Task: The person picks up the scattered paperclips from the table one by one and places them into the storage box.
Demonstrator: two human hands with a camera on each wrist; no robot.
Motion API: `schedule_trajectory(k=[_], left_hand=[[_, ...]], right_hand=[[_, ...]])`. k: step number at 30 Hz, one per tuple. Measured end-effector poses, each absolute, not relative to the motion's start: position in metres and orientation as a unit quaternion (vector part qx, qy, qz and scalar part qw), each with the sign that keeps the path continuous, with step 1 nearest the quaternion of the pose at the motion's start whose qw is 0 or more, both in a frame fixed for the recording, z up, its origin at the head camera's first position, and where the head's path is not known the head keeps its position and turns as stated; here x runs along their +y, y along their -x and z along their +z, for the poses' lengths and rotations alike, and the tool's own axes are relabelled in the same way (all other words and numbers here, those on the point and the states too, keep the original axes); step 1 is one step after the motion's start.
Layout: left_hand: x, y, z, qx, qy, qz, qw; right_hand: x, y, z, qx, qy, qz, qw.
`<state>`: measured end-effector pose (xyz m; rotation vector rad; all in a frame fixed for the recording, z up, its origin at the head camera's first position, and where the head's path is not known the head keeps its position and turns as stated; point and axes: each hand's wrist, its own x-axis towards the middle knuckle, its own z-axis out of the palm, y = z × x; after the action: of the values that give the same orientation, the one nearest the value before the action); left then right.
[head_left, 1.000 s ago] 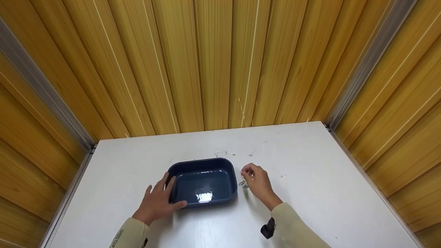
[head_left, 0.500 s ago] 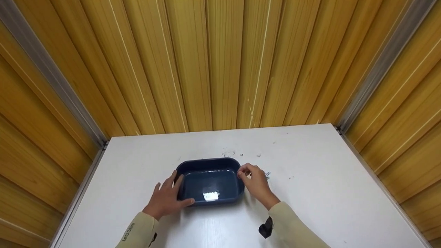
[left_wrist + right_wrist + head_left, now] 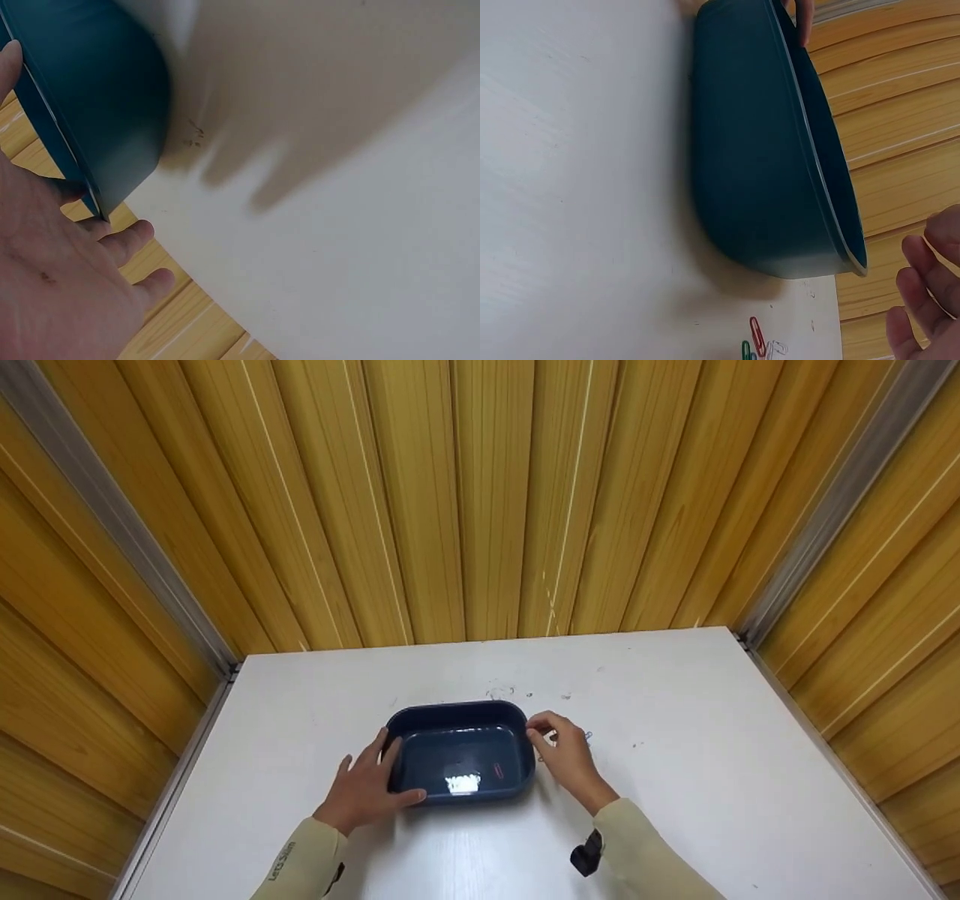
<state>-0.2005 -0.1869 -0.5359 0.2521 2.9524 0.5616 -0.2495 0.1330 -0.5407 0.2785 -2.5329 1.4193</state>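
Observation:
A dark blue rectangular basin (image 3: 454, 750) with rounded corners stands on the white table. My left hand (image 3: 364, 791) rests on its left end, fingers spread, with the thumb along the front rim. In the left wrist view, the fingers (image 3: 127, 240) are spread about the rim. Beside the right rim is my right hand (image 3: 566, 754), its thumb and index finger bent towards each other. The right wrist view shows its fingers (image 3: 922, 300) holding nothing. A red paper clip (image 3: 498, 771) lies inside the basin, towards the right.
More paper clips lie on the table right of the basin, partly behind my right hand: a red clip (image 3: 757, 336), a green clip (image 3: 745, 350) and a whitish clip (image 3: 780, 348) among them. Dark scuffs (image 3: 500, 691) mark the table behind the basin. Wood-patterned walls (image 3: 480, 510) surround the table.
My right hand has moved left from the loose paper clips to the basin's right rim and let go of the red paper clip, which lies inside now. My left hand stays on the basin.

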Motion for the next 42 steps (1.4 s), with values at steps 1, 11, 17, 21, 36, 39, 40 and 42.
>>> schedule_trajectory(k=[1, 11, 17, 21, 36, 39, 40, 42], left_hand=[[-0.186, 0.201, -0.536, 0.977, -0.084, 0.186, 0.064], [-0.189, 0.202, -0.534, 0.977, -0.080, 0.188, 0.061], [-0.192, 0.202, -0.531, 0.977, -0.079, 0.190, 0.057], [-0.191, 0.202, -0.531, 0.977, -0.079, 0.189, 0.060], [-0.189, 0.200, -0.530, 0.980, -0.079, 0.171, 0.059], [-0.187, 0.200, -0.529, 0.980, -0.083, 0.169, 0.057], [-0.186, 0.200, -0.529, 0.980, -0.085, 0.169, 0.056], [-0.185, 0.200, -0.529, 0.980, -0.088, 0.168, 0.054]], right_hand=[[0.135, 0.250, -0.541, -0.862, -0.096, 0.484, 0.115], [0.157, 0.248, -0.548, -0.849, -0.078, 0.508, 0.125], [0.170, 0.250, -0.552, -0.846, -0.066, 0.513, 0.129], [0.179, 0.250, -0.555, -0.850, -0.047, 0.512, 0.119], [0.195, 0.249, -0.563, -0.860, -0.025, 0.499, 0.109], [0.199, 0.249, -0.566, -0.862, -0.020, 0.496, 0.106], [0.201, 0.248, -0.568, -0.862, -0.019, 0.496, 0.106], [0.204, 0.248, -0.570, -0.862, -0.017, 0.496, 0.104]])
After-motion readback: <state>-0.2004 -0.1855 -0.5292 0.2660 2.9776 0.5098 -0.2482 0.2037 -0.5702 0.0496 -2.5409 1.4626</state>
